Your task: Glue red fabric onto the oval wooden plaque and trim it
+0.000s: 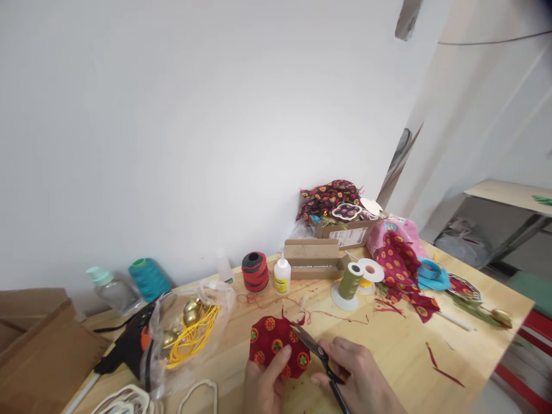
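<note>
My left hand [264,384] pinches the lower edge of a round piece of red patterned fabric [276,344], holding it just above the wooden table [397,351]. In my right hand [360,379] is a pair of black scissors [317,352], blades open, with their tips at the fabric's right edge. Red thread scraps [319,313] lie on the table just behind the fabric.
A clear bag of yellow cord and gold bells [190,330] and a black glue gun [127,345] lie left. Behind: red ribbon roll [255,271], glue bottle [282,276], olive thread spool [350,280], cardboard boxes [311,259], fabric piles [401,264], teal spool [149,279].
</note>
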Tool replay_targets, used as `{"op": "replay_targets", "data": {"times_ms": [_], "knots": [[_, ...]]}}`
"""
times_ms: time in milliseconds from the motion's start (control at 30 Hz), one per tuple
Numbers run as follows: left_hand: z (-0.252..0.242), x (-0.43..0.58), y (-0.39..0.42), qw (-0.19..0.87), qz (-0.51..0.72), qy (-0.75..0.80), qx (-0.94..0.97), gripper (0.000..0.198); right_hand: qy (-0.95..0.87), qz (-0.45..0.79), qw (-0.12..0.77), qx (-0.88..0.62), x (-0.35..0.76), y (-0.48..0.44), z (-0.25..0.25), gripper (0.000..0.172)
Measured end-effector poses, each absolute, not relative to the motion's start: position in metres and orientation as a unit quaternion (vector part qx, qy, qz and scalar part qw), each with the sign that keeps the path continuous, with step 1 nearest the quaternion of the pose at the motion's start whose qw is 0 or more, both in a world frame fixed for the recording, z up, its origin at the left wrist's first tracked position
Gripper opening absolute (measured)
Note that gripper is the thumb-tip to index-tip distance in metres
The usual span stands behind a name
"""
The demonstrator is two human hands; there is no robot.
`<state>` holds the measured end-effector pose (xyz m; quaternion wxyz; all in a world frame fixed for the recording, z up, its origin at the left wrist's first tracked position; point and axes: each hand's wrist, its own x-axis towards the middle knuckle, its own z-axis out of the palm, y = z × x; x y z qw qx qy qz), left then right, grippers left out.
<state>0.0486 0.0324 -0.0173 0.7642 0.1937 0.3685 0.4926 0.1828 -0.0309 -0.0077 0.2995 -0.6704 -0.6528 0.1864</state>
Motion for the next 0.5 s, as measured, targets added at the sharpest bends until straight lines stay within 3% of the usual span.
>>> {"op": "replay_targets", "data": {"times_ms": [267,500], "knots": [[-0.01,0.05,0.029,0.759,0.492,0.374,0.204,0.027,-0.647,0.221,0.325,-0.653,0.194,-0.031,-0.009,0.037],[-0.008,0.049,0.031,0.754,0.492,0.382,0.208,0.027,-0.656,0.253,0.327,-0.631,0.216,-0.03,-0.003,0.021]]}}
